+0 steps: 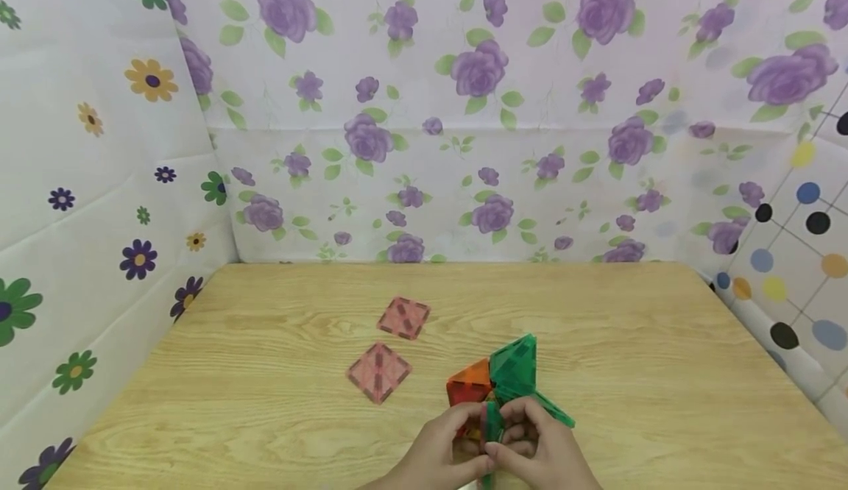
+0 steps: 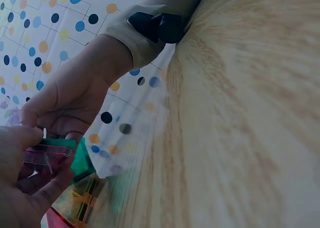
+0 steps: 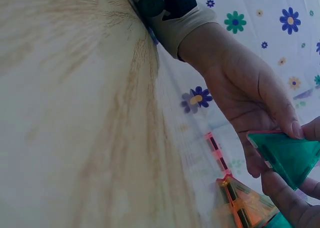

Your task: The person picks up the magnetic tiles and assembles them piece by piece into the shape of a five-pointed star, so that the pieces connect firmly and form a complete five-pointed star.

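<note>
Between my two hands, face to face, are a green triangular magnetic tile (image 3: 287, 155) and a pink magnetic tile (image 2: 47, 158). My left hand (image 1: 445, 442) pinches them from the pink side with thumb and fingers. From the green side, my right hand (image 1: 543, 446) pinches them too, its thumb tip meeting the left thumb in the head view. Just beyond the hands stands a joined group of magnetic tiles, with an orange-red part (image 1: 469, 382) on the left and a green part (image 1: 515, 368) on the right. My fingers partly hide its near side.
Two pink diamond-shaped tile pieces (image 1: 380, 372) (image 1: 404, 318) lie flat on the wooden table (image 1: 265, 402), left of and beyond the hands. A flowered cloth (image 1: 424, 93) hangs behind the table; patterned cloths flank both sides.
</note>
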{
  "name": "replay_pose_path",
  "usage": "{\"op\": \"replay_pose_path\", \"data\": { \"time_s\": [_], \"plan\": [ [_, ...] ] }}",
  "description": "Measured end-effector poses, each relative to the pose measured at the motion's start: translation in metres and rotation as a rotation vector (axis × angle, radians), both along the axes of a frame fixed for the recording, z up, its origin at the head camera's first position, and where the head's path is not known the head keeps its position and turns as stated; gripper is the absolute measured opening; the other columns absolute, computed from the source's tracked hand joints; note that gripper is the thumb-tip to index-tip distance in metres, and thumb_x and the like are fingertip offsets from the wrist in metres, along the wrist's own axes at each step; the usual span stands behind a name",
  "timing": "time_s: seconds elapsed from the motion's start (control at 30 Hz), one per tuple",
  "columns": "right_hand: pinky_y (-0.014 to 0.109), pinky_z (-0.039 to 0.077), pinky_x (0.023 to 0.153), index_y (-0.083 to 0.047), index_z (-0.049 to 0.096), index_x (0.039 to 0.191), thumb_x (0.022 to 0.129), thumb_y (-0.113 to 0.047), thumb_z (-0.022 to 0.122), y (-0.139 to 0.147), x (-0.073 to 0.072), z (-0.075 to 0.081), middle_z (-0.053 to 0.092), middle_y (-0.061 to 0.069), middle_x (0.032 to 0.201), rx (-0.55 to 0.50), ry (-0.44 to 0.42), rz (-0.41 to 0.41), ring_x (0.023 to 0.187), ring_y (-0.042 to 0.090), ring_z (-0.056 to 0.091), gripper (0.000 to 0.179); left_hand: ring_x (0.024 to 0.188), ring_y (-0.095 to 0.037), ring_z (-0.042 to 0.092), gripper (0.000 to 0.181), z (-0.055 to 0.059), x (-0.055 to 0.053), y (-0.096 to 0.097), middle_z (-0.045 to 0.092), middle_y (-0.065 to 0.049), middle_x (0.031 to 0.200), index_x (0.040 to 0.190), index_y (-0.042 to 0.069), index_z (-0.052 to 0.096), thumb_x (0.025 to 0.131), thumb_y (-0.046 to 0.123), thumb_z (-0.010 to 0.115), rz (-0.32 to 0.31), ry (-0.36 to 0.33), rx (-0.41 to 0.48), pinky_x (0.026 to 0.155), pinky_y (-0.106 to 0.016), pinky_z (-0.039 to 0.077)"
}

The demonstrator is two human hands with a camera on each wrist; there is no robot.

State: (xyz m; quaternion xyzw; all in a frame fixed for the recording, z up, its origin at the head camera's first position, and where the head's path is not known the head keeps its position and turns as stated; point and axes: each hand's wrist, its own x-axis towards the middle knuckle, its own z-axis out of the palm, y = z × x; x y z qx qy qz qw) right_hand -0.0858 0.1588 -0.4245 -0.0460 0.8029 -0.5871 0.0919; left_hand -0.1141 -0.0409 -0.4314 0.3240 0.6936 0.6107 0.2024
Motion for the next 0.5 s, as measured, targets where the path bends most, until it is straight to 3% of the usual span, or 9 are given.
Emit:
{"op": "replay_pose_path", "data": {
  "time_s": [0.2,0.5],
  "plan": [
    [0.020,0.054,0.068,0.001,0.053,0.117,0.087,-0.030,0.070,-0.0003,-0.0001,0.0013,0.060,0.010,0.104,0.021,-0.018,0.016,0.081,0.005,0.060,0.046,0.110,-0.002,0.055,0.047,0.0024,0.0013,0.0002,0.052,-0.016,0.129,0.136,0.000,0.043,0.094,0.015,0.060,-0.003,-0.101,0.025,0.086,-0.015,0.051],
    [0.023,0.054,0.067,0.001,0.050,0.118,0.086,-0.028,0.071,-0.0018,0.0007,0.0018,0.057,0.010,0.107,-0.031,-0.080,0.002,0.082,0.010,0.060,0.048,0.102,-0.001,0.056,0.042,0.0013,-0.0008,0.0006,0.054,-0.016,0.122,0.130,0.001,0.045,0.094,0.013,0.062,-0.009,-0.126,0.047,0.079,-0.014,0.052]
  ]
}}
